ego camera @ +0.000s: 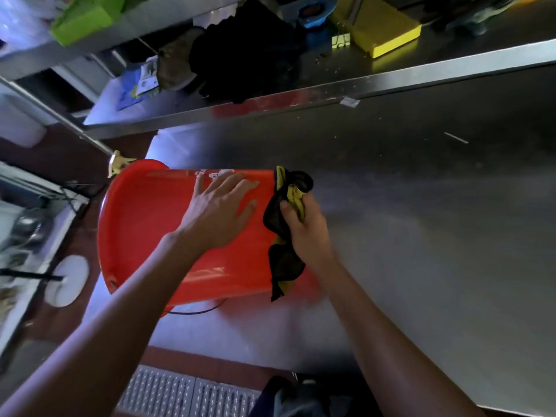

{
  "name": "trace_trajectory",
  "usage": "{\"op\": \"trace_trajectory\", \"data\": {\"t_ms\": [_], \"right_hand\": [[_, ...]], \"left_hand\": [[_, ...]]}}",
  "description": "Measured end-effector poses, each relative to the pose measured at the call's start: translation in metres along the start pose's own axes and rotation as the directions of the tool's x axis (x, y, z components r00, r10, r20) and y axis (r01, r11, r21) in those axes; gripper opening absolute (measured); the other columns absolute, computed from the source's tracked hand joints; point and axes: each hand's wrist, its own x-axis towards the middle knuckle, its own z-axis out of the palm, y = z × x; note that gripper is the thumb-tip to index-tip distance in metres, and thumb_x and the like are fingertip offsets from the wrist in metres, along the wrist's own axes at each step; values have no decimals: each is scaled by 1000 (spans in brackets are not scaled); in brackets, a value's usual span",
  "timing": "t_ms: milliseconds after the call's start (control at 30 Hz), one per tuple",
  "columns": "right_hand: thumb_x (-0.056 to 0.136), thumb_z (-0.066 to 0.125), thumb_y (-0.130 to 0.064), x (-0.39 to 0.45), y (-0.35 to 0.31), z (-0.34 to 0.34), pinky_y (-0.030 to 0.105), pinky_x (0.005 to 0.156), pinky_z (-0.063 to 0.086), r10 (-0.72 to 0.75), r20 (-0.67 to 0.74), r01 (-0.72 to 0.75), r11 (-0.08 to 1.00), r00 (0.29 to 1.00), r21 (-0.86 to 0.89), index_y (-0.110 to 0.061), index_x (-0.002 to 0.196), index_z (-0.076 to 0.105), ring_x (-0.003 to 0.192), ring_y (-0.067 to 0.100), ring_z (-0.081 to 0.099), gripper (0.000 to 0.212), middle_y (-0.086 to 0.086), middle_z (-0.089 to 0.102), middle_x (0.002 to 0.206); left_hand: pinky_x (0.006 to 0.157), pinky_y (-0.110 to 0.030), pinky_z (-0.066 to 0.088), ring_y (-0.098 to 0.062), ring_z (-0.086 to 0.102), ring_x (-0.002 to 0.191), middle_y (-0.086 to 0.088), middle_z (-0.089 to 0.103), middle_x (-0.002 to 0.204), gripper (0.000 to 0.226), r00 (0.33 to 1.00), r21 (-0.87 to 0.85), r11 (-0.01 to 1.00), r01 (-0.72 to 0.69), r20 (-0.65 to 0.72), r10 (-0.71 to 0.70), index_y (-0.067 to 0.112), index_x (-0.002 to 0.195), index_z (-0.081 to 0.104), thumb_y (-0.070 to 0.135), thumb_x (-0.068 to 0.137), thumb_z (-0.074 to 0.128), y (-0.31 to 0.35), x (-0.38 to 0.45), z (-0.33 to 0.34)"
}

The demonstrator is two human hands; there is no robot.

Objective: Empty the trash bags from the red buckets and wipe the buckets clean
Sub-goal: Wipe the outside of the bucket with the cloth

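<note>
A red bucket [156, 224] lies on its side at the left end of a steel table [436, 206], its open mouth facing left and its bottom facing right. My left hand [219, 206] rests flat with spread fingers on the bucket's upper side. My right hand [307, 230] grips a black and yellow cloth [285, 251] and holds it against the bucket's bottom end. The cloth hangs down over that end. No trash bag is in view.
A steel shelf [301, 97] above the table carries a yellow sponge [382, 31], a black cloth heap [246, 52], a blue item and a green sponge [81, 19]. A floor drain grate [186, 392] lies below. A counter with clutter stands at the left.
</note>
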Motion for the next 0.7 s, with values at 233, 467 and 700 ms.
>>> {"op": "trace_trajectory", "data": {"t_ms": [233,467,700], "right_hand": [[106,51,-21,12,21,-1,32,89,44,48,64,-59,982,997,180,-37,119,52,105,5,56,21,-9,56,109],[98,46,-6,26,20,-1,52,118,31,-48,113,22,974,992,224,-25,142,49,143,24,38,48,6,44,149],[99,54,-21,12,22,10,56,120,26,-61,136,11,940,989,341,-42,150,37,147,28,32,58,5,40,153]], "left_hand": [[118,-65,20,-24,47,139,2,60,130,36,934,-31,938,346,-85,-347,20,118,55,47,99,40,44,3,18],[118,-64,23,-24,41,146,-2,58,145,47,931,70,935,349,-141,-337,17,134,57,46,101,38,44,0,25],[113,-66,29,-29,43,145,-2,55,152,51,957,128,954,271,-139,-254,27,150,53,46,107,32,43,-2,22]]}}
